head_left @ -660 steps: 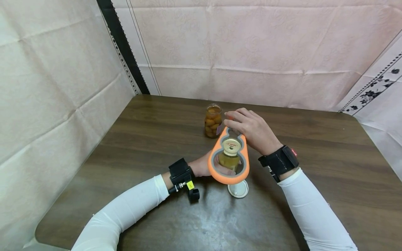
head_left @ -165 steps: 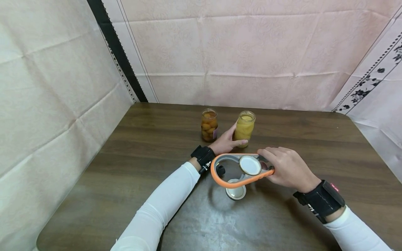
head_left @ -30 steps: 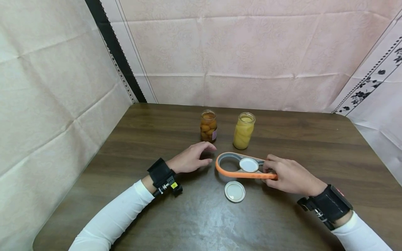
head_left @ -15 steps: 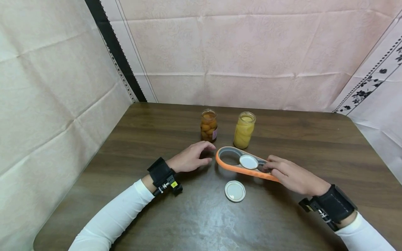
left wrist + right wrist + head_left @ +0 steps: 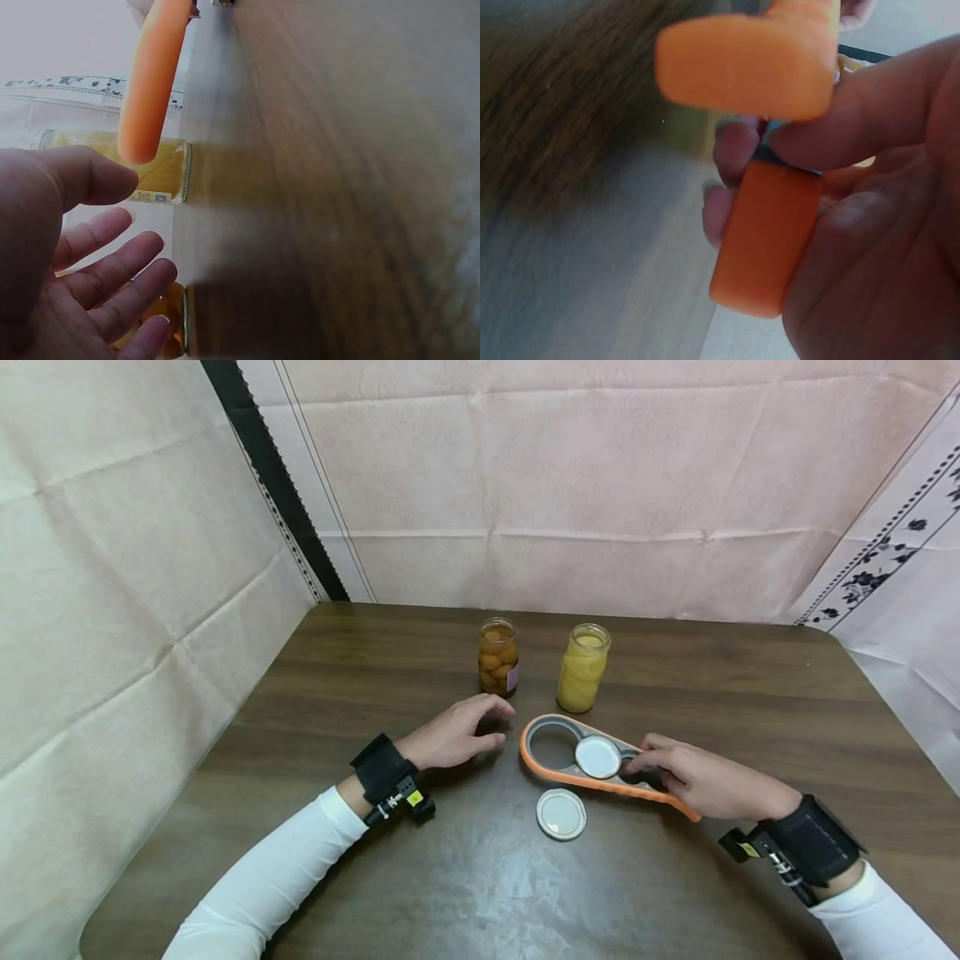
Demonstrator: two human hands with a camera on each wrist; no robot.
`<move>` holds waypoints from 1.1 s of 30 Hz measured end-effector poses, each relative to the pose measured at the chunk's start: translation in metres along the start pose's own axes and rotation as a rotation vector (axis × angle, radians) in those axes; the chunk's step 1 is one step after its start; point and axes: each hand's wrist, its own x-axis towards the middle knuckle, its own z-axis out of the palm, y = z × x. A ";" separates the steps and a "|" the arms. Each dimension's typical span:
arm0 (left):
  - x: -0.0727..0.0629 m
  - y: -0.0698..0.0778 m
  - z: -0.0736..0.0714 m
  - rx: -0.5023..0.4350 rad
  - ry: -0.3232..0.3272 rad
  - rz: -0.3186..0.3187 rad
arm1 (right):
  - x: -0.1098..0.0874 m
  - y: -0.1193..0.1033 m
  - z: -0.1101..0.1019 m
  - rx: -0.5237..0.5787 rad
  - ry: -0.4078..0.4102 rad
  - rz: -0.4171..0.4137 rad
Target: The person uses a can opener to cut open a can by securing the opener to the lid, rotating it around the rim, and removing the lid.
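My right hand (image 5: 716, 781) grips the handles of an orange and grey jar opener (image 5: 615, 788) above the table. In the right wrist view its two orange handle ends stand apart, with thumb and fingers on the lower one (image 5: 769, 232). A white lid (image 5: 597, 757), underside up, sits in the opener's middle. My left hand (image 5: 453, 735) holds nothing, its fingers relaxed, left of the opener's loop. Behind it stands a lidless jar of brown-orange fruit (image 5: 498, 662). A lidless jar of yellow fruit (image 5: 582, 675) stands to its right.
Another lid (image 5: 561, 814) lies underside up on the wooden table (image 5: 360, 877), just in front of the opener. Pale cloth (image 5: 600, 485) hangs behind the table and at both sides.
Earlier the left hand held the yellow jar, first lidded, then lidless; now it is off it. Over the last second the opener has turned and its near handle has swung outward.
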 end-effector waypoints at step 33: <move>0.002 -0.001 0.002 0.016 -0.024 -0.008 | 0.003 0.004 0.005 0.043 -0.081 0.054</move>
